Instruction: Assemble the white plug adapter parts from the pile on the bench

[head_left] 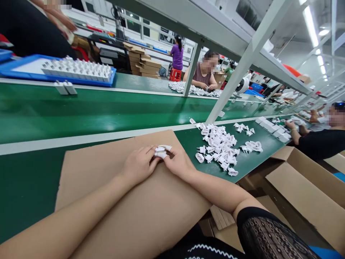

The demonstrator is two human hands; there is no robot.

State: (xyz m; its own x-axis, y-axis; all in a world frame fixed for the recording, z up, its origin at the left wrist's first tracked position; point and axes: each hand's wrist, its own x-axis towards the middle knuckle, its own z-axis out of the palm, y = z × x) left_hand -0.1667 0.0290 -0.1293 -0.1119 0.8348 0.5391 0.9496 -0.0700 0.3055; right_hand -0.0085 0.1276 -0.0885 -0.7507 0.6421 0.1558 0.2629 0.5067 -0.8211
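Between my two hands is a small white plastic plug piece (pixel 160 149), held above a sheet of brown cardboard (pixel 113 205). My left hand (pixel 138 162) pinches it from the left with fingers closed. From the other side, my right hand (pixel 178 162) grips it with thumb and forefinger, which wear white finger covers. The far side of the piece is hidden by my fingers. A loose heap of similar white plug pieces (pixel 219 145), some showing pins, lies on the green bench to the right of my right hand.
Smaller groups of plug pieces (pixel 252 146) lie beyond the heap. Open cardboard boxes (pixel 304 201) stand at the lower right. A slanted white post (pixel 242 68) rises behind the heap. Across the green conveyor (pixel 107 115) is a blue tray (pixel 24 70). Co-workers sit nearby.
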